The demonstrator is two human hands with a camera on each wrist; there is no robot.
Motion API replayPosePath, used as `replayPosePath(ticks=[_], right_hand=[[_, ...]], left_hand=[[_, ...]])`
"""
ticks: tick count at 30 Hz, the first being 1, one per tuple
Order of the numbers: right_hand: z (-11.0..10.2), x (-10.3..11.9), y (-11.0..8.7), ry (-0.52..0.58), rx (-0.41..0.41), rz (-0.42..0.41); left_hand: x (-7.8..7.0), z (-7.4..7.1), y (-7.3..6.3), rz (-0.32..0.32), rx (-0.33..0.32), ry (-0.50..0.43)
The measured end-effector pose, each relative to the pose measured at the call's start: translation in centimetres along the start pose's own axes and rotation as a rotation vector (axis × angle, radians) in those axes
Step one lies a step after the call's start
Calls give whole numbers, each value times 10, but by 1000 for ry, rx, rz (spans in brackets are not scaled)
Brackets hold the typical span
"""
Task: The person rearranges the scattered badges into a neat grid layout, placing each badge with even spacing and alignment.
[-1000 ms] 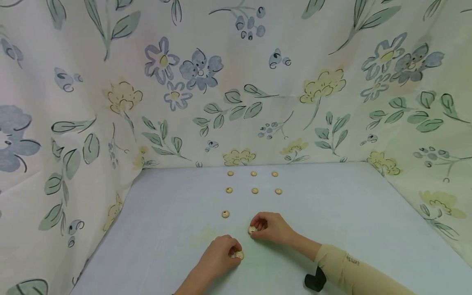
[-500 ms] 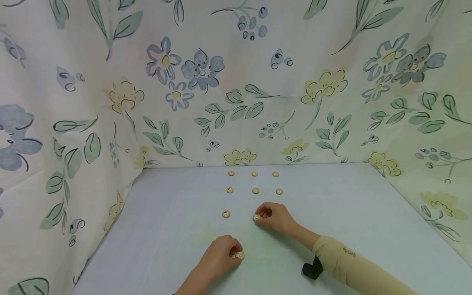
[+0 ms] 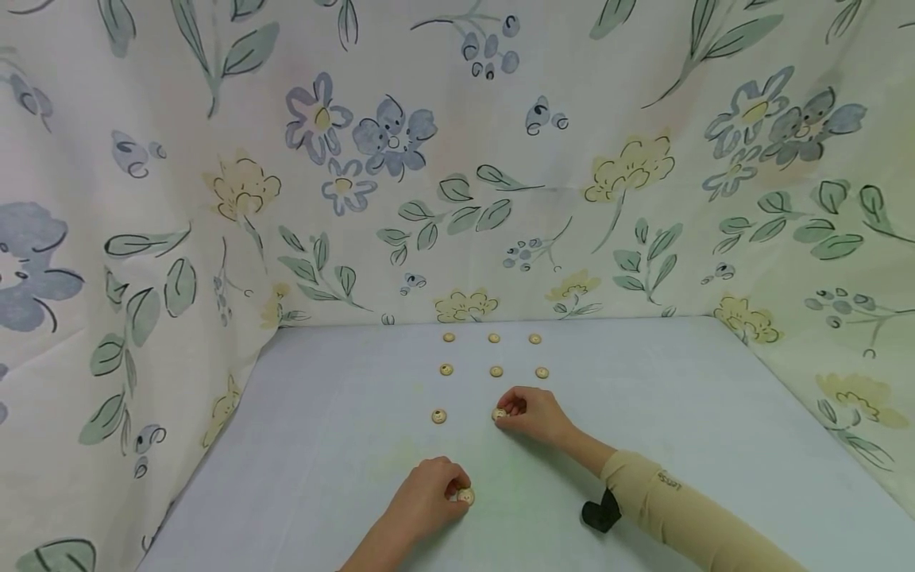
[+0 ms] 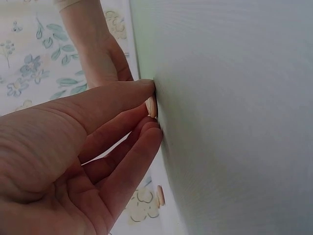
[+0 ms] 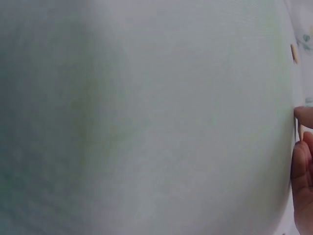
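Note:
My left hand (image 3: 429, 494) pinches a round wooden button (image 3: 466, 496) at the tabletop, near the front of the table. Farther forward and to the right, my right hand (image 3: 536, 415) has another button (image 3: 499, 415) between thumb and fingers, low at the table surface. A loose button (image 3: 439, 416) lies left of it, in the same row. Close up in the left wrist view, thumb and fingertips meet the cloth around the edge of the thin button (image 4: 152, 106). Only part of a hand, which one I cannot tell, shows at the right wrist view's edge.
Two rows of wooden buttons lie behind my hands: a nearer row with a middle button (image 3: 496, 371), and a back row with a middle button (image 3: 494, 338). A black device (image 3: 602, 512) hangs below the beige right sleeve (image 3: 686, 508). Floral fabric (image 3: 457, 159) walls the white table.
My right hand has moved forward and slightly right with its button, into line with the loose button on the left. My left hand keeps its place and its hold.

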State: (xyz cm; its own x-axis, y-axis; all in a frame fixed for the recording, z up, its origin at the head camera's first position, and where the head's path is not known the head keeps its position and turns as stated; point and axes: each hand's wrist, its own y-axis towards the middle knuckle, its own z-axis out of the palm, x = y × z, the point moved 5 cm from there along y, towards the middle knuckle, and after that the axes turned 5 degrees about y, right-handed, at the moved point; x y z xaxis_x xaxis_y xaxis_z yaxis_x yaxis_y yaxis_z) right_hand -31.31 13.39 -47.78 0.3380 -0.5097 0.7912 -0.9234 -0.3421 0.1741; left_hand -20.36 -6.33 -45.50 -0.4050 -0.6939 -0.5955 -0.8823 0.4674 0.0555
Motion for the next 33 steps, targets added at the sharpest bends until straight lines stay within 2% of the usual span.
replayPosePath(ticks=[21,33], right_hand=[[-1,3,0,-6,52,6],[0,1,-1,-6,44,3]], left_hand=[[-1,-1,0,6,7,5],[-2,-2,0,5,11,5]])
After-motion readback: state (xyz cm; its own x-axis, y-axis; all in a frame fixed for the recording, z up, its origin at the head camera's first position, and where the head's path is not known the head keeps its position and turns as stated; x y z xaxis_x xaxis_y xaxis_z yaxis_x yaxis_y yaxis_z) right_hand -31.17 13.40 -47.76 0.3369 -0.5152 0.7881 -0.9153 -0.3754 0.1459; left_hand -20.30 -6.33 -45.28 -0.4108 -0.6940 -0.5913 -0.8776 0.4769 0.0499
